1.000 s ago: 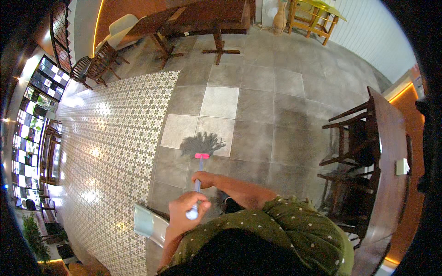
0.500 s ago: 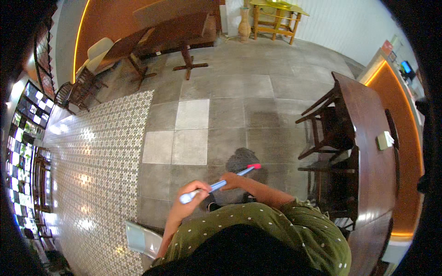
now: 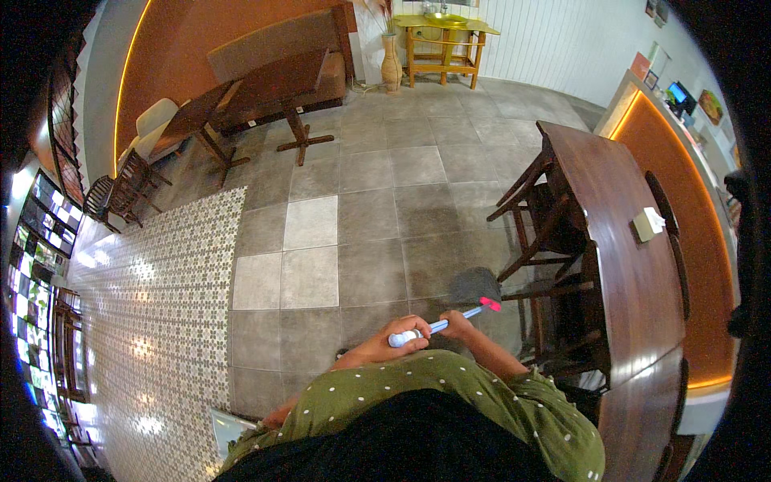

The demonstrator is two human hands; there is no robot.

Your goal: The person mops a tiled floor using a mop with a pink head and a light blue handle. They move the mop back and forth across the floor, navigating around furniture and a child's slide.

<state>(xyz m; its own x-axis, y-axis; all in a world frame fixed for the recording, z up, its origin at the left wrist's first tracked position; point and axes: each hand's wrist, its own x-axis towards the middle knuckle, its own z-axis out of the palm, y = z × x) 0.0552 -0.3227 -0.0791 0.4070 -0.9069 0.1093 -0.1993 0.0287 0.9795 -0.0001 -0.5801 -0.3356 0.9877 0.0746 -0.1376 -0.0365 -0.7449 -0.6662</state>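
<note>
While I stand on the grey tiled floor, a long dark wooden table runs along my three o'clock side, with a small pale box lying on its top. Two dark wooden chairs are pushed against that table at about two o'clock, and they stand right beside the broom's dark head, crowding it on that side. At eleven o'clock, well apart from me, stands another dark table on a cross foot, and a yellow-green side table sits at twelve o'clock against the white wall. Patterned tiles spread out from nine o'clock. A pale dustpan lies on the floor at seven o'clock, near my left elbow.

My left hand is clenched around the white upper end of the broom handle, fingers fully wrapped. My right hand is closed around the same handle lower down, just short of its pink collar. The handle slants from my chest toward one o'clock, its head resting on the floor
</note>
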